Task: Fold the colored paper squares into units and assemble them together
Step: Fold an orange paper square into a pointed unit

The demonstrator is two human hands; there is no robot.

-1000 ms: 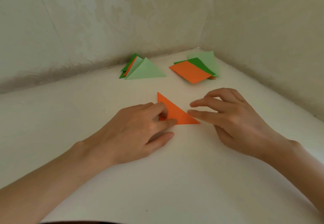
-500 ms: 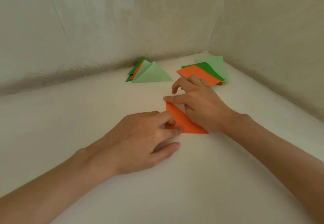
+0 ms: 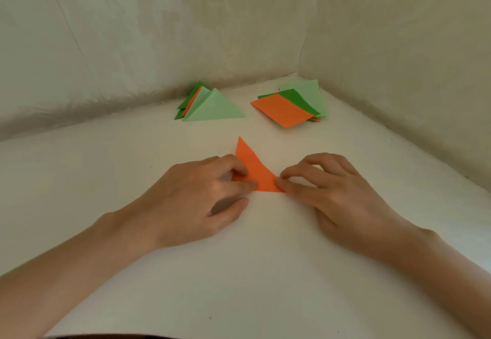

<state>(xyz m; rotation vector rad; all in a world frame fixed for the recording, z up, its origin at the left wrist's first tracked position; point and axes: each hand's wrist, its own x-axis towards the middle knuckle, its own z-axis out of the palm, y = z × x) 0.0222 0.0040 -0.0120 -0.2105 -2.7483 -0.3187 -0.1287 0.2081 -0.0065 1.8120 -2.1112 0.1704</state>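
Note:
An orange paper folded into a triangle (image 3: 253,168) lies flat on the white surface between my hands. My left hand (image 3: 204,195) presses its left part down with the fingertips and covers that corner. My right hand (image 3: 326,192) pinches the triangle's right corner between thumb and forefinger. Behind them lies a pile of folded triangle units (image 3: 210,106), light green on top with orange and dark green beneath. To its right sits a stack of flat paper squares (image 3: 289,109), orange on top of dark green and light green sheets.
The white surface (image 3: 252,272) meets pale walls at the back and right, forming a corner (image 3: 300,71) just behind the stack of squares. Both forearms stretch in from the near edge.
My right hand has drawn back from the triangle's top point, down along its right edge, and now pinches the right corner. My left hand stays pressed on the paper.

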